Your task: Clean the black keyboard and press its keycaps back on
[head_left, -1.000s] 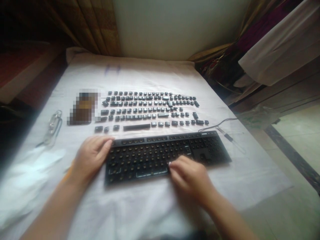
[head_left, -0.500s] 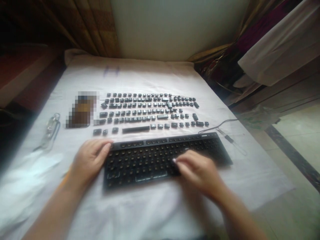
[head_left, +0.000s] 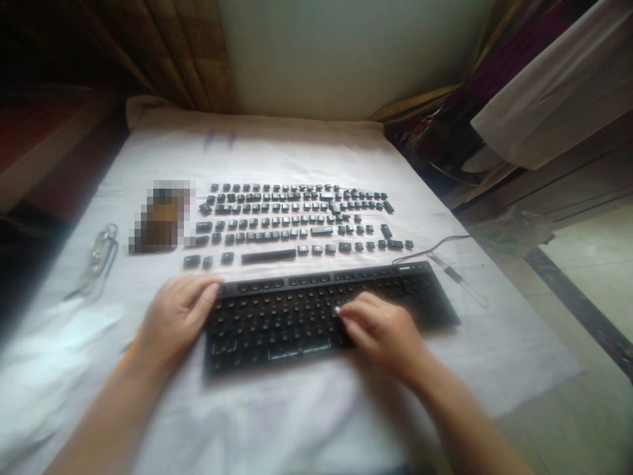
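A black keyboard (head_left: 297,323) with its keycaps off lies on the white cloth. My left hand (head_left: 182,310) grips its upper left corner, fingertips on the edge. My right hand (head_left: 378,323) is over the middle of the keyboard, fingers pinched round a small white-tipped thing that I cannot make out. Beyond the keyboard, loose black keycaps (head_left: 321,231) lie in several rows, with the long space bar (head_left: 268,256) in the nearest row.
A pixelated object (head_left: 162,221) lies left of the keycaps, and a clear item with a loop (head_left: 101,254) is farther left. White crumpled material (head_left: 59,356) lies at the near left. A cable (head_left: 430,245) and a thin strap (head_left: 455,274) are at the right.
My right hand has shifted slightly left and up over the keyboard, fingers still pinched. My left hand and the keyboard have stayed in place.
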A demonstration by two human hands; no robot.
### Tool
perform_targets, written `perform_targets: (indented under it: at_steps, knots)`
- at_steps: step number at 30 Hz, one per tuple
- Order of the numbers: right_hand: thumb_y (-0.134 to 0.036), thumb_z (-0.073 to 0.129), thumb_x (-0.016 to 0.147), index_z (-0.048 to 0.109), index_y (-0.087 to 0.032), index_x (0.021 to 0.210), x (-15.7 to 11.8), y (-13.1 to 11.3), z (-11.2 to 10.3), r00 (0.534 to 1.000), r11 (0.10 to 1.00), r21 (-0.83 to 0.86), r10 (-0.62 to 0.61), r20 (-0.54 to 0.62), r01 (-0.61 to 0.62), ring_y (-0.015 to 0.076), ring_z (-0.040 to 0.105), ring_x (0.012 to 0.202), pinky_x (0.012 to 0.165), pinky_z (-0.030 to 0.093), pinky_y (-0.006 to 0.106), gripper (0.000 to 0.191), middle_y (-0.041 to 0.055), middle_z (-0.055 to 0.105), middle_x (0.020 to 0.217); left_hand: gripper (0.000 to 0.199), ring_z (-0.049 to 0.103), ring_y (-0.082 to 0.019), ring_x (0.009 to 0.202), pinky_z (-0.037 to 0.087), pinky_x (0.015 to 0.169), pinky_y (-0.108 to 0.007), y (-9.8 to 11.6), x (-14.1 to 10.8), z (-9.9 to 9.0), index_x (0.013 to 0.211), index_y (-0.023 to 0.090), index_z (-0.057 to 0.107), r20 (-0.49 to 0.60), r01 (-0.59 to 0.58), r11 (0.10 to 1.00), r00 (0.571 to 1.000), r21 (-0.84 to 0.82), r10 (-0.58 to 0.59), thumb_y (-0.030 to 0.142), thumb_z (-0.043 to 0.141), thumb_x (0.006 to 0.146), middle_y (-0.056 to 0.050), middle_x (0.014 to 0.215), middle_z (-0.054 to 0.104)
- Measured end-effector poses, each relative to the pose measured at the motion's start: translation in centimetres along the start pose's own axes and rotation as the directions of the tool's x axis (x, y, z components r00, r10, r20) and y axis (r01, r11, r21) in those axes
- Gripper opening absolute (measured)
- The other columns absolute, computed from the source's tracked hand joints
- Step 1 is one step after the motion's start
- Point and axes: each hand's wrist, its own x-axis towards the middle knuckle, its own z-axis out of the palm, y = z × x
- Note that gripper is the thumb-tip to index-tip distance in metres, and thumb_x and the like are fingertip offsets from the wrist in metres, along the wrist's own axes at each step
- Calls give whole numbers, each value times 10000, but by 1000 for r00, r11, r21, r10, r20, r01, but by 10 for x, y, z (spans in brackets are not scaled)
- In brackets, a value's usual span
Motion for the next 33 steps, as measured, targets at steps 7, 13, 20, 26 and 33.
perform_targets:
  at_steps: [7, 13, 20, 26, 33]
  knots:
    - [-163, 542, 907, 709, -218, 885, -21, -2, 0, 999, 1000, -21, 8, -39, -9, 139, 674, 699, 638, 498, 228, 177, 26, 702, 798, 332, 657, -235, 960, 502, 919, -379, 0, 1, 1, 985, 249, 701, -9, 5, 1000, 1000, -11, -5, 480, 464, 949, -28, 972, 753]
    - [-168, 521, 924, 697, -207, 893, -31, -6, 4, 996, 1000, -15, -1, -89, 0, 146, 677, 690, 643, 508, 240, 183, 38, 704, 796, 332, 653, -239, 964, 501, 920, -390, 1, 1, 0, 982, 249, 702, -13, 15, 1000, 1000, -8, -15, 479, 466, 945, -31, 977, 753]
    - [-151, 524, 906, 686, -206, 877, -33, -14, 5, 997, 999, -34, -37, -66, 35, 138, 662, 650, 602, 484, 224, 174, 24, 677, 747, 319, 661, -240, 958, 501, 919, -385, -1, 1, 1, 977, 267, 695, -15, 6, 1000, 1000, -14, -6, 480, 459, 946, -25, 962, 750]
    - [-138, 536, 894, 693, -200, 868, -36, -13, 1, 1000, 1000, 21, -4, -19, 4, 137, 673, 656, 602, 492, 226, 171, 23, 685, 753, 302, 666, -242, 954, 500, 914, -379, 0, 1, 1, 981, 264, 697, -27, -20, 1000, 999, -19, 19, 462, 470, 953, -31, 963, 750]
    - [-173, 552, 911, 714, -205, 891, -16, 3, -19, 993, 996, 73, 52, -108, -44, 135, 683, 682, 632, 512, 230, 166, 30, 713, 790, 315, 664, -234, 942, 502, 896, -365, -2, 0, 2, 975, 247, 707, -34, -44, 999, 998, -12, 43, 457, 472, 964, -30, 956, 751]
